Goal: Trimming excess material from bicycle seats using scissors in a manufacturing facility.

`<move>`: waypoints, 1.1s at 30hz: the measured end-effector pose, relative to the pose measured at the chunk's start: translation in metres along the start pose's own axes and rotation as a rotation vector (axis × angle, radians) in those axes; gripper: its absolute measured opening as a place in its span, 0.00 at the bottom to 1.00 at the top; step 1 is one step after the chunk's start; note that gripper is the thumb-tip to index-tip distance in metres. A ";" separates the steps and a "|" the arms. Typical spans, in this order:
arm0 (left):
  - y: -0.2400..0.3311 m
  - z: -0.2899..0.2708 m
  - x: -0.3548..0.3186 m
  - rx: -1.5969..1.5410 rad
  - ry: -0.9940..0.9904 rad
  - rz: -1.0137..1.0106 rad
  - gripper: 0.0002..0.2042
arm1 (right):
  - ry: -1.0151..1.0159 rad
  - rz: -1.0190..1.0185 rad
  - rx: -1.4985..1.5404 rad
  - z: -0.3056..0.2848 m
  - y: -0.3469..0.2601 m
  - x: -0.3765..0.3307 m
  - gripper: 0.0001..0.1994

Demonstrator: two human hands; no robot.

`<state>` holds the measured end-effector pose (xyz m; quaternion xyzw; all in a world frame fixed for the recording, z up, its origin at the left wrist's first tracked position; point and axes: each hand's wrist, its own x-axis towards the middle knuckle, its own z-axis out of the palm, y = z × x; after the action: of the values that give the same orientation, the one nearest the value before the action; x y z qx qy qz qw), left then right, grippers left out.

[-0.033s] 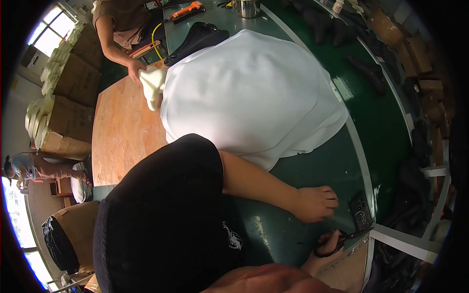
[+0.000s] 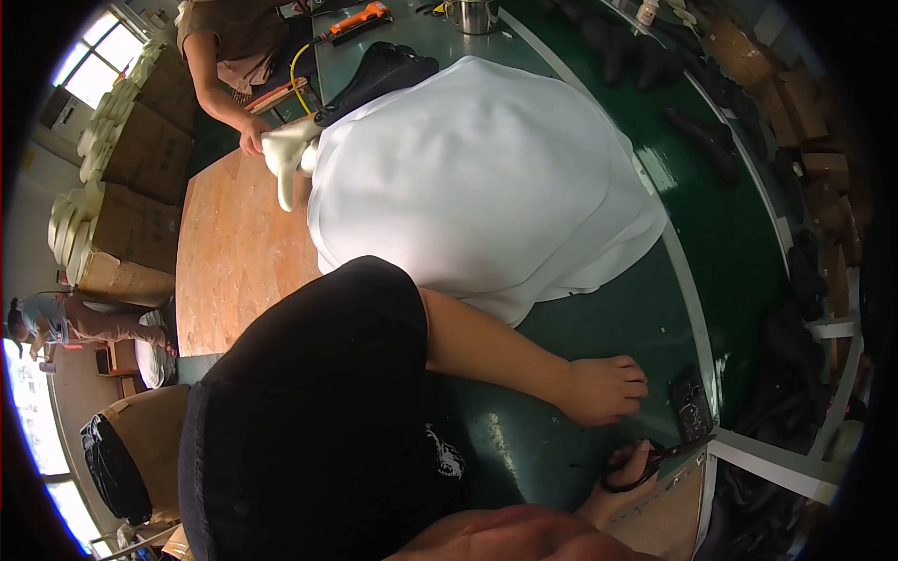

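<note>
My left hand [image 2: 606, 391] rests on the dark green table [image 2: 599, 327], its fingers curled with nothing visible in them. Close below it, at the lower right, my right hand [image 2: 629, 464] grips black-handled scissors [image 2: 659, 457]. Their blades point right toward the table's edge. Beside the blades lies a dark phone-like object [image 2: 690, 402]. A broad pile of white sheet material [image 2: 477, 178], seemingly fabric, lies beyond my left forearm. Across the pile's far left side, a co-worker's hand [image 2: 253, 136] holds a cream, saddle-shaped foam piece [image 2: 283, 154].
A wooden board [image 2: 243, 252] covers the left side. Behind the pile are a black saddle-shaped piece [image 2: 383, 79], an orange-handled tool [image 2: 360, 21] with a yellow hose, and a metal pot [image 2: 472, 15]. Cartons with cream pieces [image 2: 131, 238] stand left. Another person [image 2: 89, 323] is farther off.
The co-worker's hand has shifted slightly left, and the cream foam piece has turned. A second pale, rounded shape shows beside it. My hands and the scissors have not moved.
</note>
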<state>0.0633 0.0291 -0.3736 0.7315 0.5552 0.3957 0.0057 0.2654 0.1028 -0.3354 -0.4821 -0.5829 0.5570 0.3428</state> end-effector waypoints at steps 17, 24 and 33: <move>0.000 0.001 0.000 -0.008 -0.003 -0.005 0.18 | 0.005 -0.012 -0.017 0.000 0.002 0.001 0.13; 0.000 -0.001 0.001 -0.014 -0.003 -0.003 0.18 | 0.024 0.002 -0.025 0.002 -0.001 0.000 0.13; 0.000 -0.001 0.000 -0.008 -0.011 -0.010 0.18 | 0.012 -0.003 -0.021 -0.001 0.003 0.002 0.13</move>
<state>0.0632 0.0290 -0.3726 0.7308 0.5573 0.3938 0.0138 0.2658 0.1048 -0.3385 -0.4879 -0.5875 0.5475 0.3421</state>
